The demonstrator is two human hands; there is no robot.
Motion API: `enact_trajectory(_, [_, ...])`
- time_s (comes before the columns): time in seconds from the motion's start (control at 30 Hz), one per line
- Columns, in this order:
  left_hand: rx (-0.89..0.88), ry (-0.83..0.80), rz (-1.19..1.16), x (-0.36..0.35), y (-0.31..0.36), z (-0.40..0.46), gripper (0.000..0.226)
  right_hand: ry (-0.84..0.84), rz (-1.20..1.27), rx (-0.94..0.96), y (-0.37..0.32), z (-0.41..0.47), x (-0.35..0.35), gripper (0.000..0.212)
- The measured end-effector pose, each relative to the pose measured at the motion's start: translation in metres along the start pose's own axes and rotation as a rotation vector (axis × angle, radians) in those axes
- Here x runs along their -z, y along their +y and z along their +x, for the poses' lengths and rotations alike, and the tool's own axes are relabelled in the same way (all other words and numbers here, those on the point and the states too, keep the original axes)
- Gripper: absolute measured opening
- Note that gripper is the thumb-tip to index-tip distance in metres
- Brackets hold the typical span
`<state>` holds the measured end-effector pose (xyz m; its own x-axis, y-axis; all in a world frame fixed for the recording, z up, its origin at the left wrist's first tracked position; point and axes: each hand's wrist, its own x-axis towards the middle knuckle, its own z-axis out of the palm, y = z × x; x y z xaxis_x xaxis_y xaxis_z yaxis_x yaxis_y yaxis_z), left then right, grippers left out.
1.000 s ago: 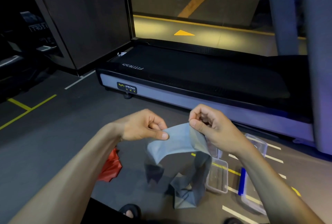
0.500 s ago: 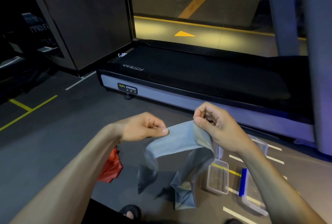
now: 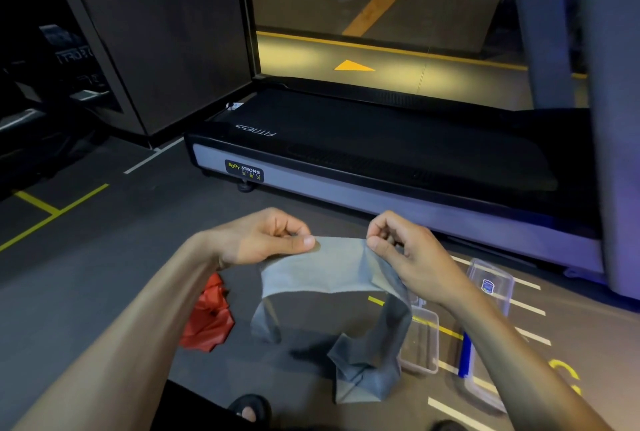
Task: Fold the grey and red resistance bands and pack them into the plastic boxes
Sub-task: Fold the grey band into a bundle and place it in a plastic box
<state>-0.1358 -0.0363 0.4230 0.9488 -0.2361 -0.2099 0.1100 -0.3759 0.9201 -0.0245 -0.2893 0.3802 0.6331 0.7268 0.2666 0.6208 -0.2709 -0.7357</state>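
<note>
The left hand (image 3: 266, 236) pinches the top edge of the grey resistance band (image 3: 325, 271) between its thumb and curled fingers, and the right hand (image 3: 405, 250), at its 3 o'clock, pinches the same edge the same way, with the strip stretched flat between them. Both forearms reach in from the 6 o'clock side, the band's two ends hanging down to a crumpled fold on the floor. The red resistance band (image 3: 207, 320) lies bunched at 7 o'clock from the left hand, and the clear plastic boxes (image 3: 420, 340) sit at 5 o'clock from the right hand.
</note>
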Motion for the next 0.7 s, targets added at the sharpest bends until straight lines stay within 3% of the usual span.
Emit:
enact_trajectory(0.23, [-0.076, 0.020, -0.145, -0.001, 0.006, -0.001, 0.040, -0.078, 0.134, 0.012, 0.006, -0.001, -0.009, 0.011])
enact_trajectory(0.33, [-0.050, 0.047, -0.087, -0.001, 0.004, -0.001, 0.031, -0.059, 0.134, 0.003, 0.010, -0.001, -0.009, 0.012])
enact_trajectory(0.53, [-0.104, 0.021, -0.076, -0.004, 0.005, 0.001, 0.037, -0.102, 0.176, -0.020, 0.008, -0.003, -0.014, 0.008])
enact_trajectory(0.7, [-0.087, -0.016, -0.105, -0.007, 0.004, 0.005, 0.034, -0.105, 0.365, -0.010, -0.006, -0.003, -0.011, 0.008])
